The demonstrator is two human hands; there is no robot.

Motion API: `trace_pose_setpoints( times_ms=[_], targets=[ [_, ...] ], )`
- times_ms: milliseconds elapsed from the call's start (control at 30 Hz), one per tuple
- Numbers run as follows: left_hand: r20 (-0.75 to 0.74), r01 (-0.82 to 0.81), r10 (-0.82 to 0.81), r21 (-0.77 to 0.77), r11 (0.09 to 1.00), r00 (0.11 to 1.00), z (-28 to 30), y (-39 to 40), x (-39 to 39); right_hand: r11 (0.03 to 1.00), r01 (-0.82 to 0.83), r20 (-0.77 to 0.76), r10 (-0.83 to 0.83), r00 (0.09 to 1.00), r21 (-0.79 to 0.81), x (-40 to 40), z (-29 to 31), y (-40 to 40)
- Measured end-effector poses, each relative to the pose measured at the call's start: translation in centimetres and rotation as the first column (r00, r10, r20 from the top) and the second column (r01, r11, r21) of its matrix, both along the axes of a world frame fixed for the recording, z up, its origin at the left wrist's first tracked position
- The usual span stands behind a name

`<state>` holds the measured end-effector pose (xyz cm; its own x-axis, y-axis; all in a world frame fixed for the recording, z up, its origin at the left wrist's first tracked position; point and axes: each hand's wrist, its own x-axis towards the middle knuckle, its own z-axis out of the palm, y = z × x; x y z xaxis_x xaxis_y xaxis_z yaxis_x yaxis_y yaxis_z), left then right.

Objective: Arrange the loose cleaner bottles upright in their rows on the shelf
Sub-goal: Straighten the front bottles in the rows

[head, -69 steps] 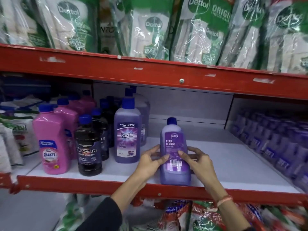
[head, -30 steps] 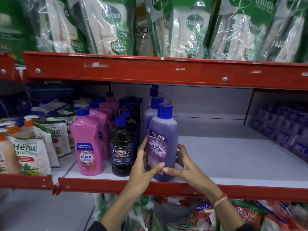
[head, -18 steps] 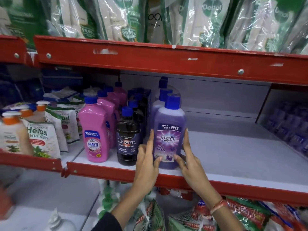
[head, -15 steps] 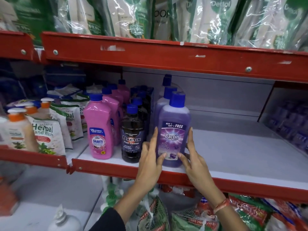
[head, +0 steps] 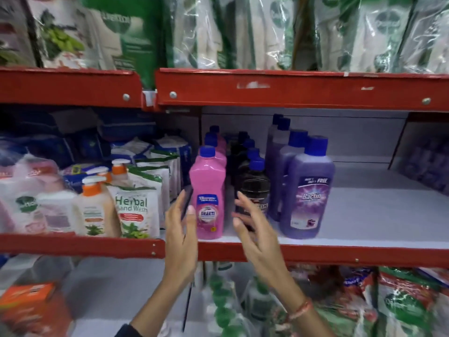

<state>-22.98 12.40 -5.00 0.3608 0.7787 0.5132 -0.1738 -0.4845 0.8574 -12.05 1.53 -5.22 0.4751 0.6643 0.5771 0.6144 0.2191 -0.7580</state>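
Two bare hands reach up to a red-edged shelf [head: 315, 251] stocked with floor cleaner. The left hand [head: 181, 229] is held upright with fingers straight and spread, just beside the left flank of a pink bottle [head: 207, 198] that stands upright at the front of its row; its thumb lies against the bottle's lower label, though a firm grip cannot be made out. The right hand [head: 255, 229], motion-blurred, is open with fingers loosely spread and holds nothing; it hovers in front of a dark bottle [head: 255, 188], the front one of the row just to the right of the pink one. Whether it touches that bottle cannot be told.

Beyond the right hand and further to its right, a purple bottle [head: 309, 190] stands upright at the head of its own row, apart from both hands. Left of the left hand, on the neighbouring shelf section, sit hand wash pouches [head: 136, 210] and a pump bottle [head: 93, 207] with an orange collar. A thread band [head: 302, 308] circles the right wrist.
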Motion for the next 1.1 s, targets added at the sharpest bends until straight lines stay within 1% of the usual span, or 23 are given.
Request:
trace_pose_setpoints(
  times_ms=[33, 100, 133, 200, 267, 333, 433, 700, 800, 867, 900, 967, 1000, 1033, 1067, 1100],
  targets=[
    [-0.034, 0.048, -0.049, -0.026, 0.998, 0.998, 0.5, 0.5, -0.4, 0.997, -0.042, -0.043, 0.039, 0.998, -0.061, -0.8, 0.0, 1.1],
    [-0.049, 0.217, -0.222, -0.098, 0.971, 0.974, 0.9, 1.5, -0.7, 0.985, -0.063, -0.053, 0.055, 0.997, -0.159, -1.2, -0.1, 2.7],
    [-0.047, 0.307, -0.315, -0.134, 0.942, 0.948, 1.1, 1.9, -0.9, 0.981, -0.072, -0.064, 0.061, 0.996, -0.18, -1.2, -0.1, 3.3],
    [-0.075, 0.398, -0.412, -0.153, 0.905, 0.908, 1.4, 2.6, -1.2, 0.977, -0.114, -0.131, 0.091, 0.987, -0.18, -0.7, 0.2, 4.2],
    [-0.093, 0.42, -0.436, -0.154, 0.894, 0.895, 1.5, 2.8, -1.5, 0.972, -0.15, -0.191, 0.115, 0.975, -0.18, -0.4, 0.2, 4.6],
    [-0.096, 0.425, -0.444, -0.169, 0.889, 0.891, 1.5, 3.0, -2.0, 0.972, -0.161, -0.203, 0.126, 0.971, -0.17, -0.2, 0.0, 4.5],
    [-0.144, 0.416, -0.439, -0.165, 0.894, 0.887, 1.1, 3.4, -2.4, 0.973, -0.151, -0.185, 0.117, 0.976, -0.177, -0.1, -0.3, 4.0],
    [-0.129, 0.396, -0.423, -0.191, 0.898, 0.897, 1.0, 2.9, -3.1, 0.964, -0.103, -0.124, 0.074, 0.989, -0.246, -0.2, -1.1, 3.0],
    [-0.163, 0.343, -0.362, -0.132, 0.93, 0.918, 0.5, 2.7, -2.9, 0.957, -0.119, -0.125, 0.088, 0.988, -0.265, -0.4, -0.7, 2.4],
    [-0.178, 0.239, -0.24, -0.025, 0.971, 0.954, 0.2, 2.0, -2.7, 0.964, -0.103, -0.101, 0.08, 0.992, -0.245, -0.5, -0.2, 1.4],
    [-0.147, 0.146, -0.138, 0.045, 0.988, 0.98, 0.1, 1.4, -2.7, 0.978, -0.049, -0.065, 0.036, 0.997, -0.202, -0.5, 0.0, 0.7],
    [0.023, -0.064, 0.061, 0.185, 0.981, 0.998, 0.3, -0.1, -2.5, 0.99, 0.141, -0.006, -0.141, 0.99, -0.026, -0.1, 0.4, -0.6],
    [0.106, -0.121, 0.098, 0.243, 0.963, 0.99, 0.4, -0.8, -2.2, 0.968, 0.237, -0.007, -0.237, 0.972, 0.081, 0.3, 0.5, -1.3],
    [0.144, -0.115, 0.075, 0.295, 0.948, 0.987, 0.6, -1.7, -1.6, 0.937, 0.31, -0.021, -0.311, 0.95, 0.163, 0.9, 0.6, -1.9],
    [0.132, -0.056, 0.011, 0.349, 0.935, 0.991, 0.6, -2.4, -0.9, 0.913, 0.354, -0.04, -0.353, 0.935, 0.202, 1.6, 0.7, -2.3],
    [0.082, 0.028, -0.065, 0.391, 0.92, 0.994, 0.6, -3.4, -0.1, 0.908, 0.366, -0.05, -0.363, 0.93, 0.203, 2.2, 0.6, -2.5]
  ],
)
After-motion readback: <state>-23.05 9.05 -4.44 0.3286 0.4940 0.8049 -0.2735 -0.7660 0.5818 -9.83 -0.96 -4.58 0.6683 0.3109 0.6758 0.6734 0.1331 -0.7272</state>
